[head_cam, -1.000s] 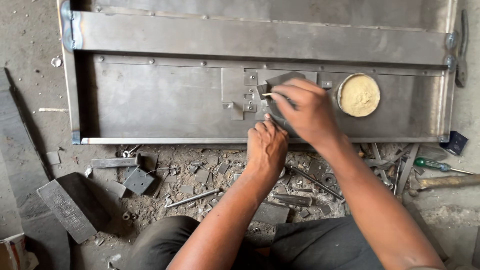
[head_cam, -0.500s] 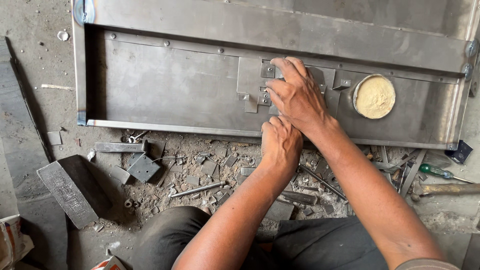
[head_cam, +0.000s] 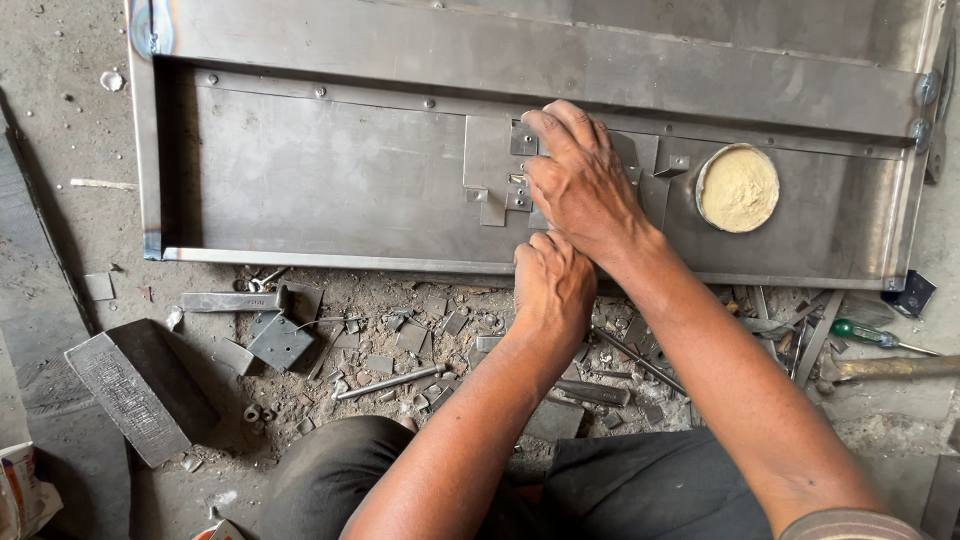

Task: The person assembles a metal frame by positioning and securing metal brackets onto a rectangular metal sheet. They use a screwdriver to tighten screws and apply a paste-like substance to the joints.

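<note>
A long grey steel door panel (head_cam: pixel 330 190) lies flat on the ground in front of me. Near its middle sits a small metal lock plate (head_cam: pixel 492 165) with bolts. My right hand (head_cam: pixel 583 185) lies over the right part of this lock fitting, fingers curled down on it. My left hand (head_cam: pixel 552 285) is closed just below it at the panel's front rim, pressing against the metal. What either hand's fingers hold is hidden. A round tin of yellowish paste (head_cam: pixel 738 187) stands inside the panel to the right.
Metal scraps, rods (head_cam: pixel 390 381) and small plates litter the dirt floor before my knees. A thick steel block (head_cam: pixel 135 390) lies at the left. A green-handled screwdriver (head_cam: pixel 880 337) and a hammer handle (head_cam: pixel 890 368) lie at the right.
My view has shifted slightly, so the panel sits further right and lower. Both hands stay on the lock fitting; the right hand's fingers have curled further over it.
</note>
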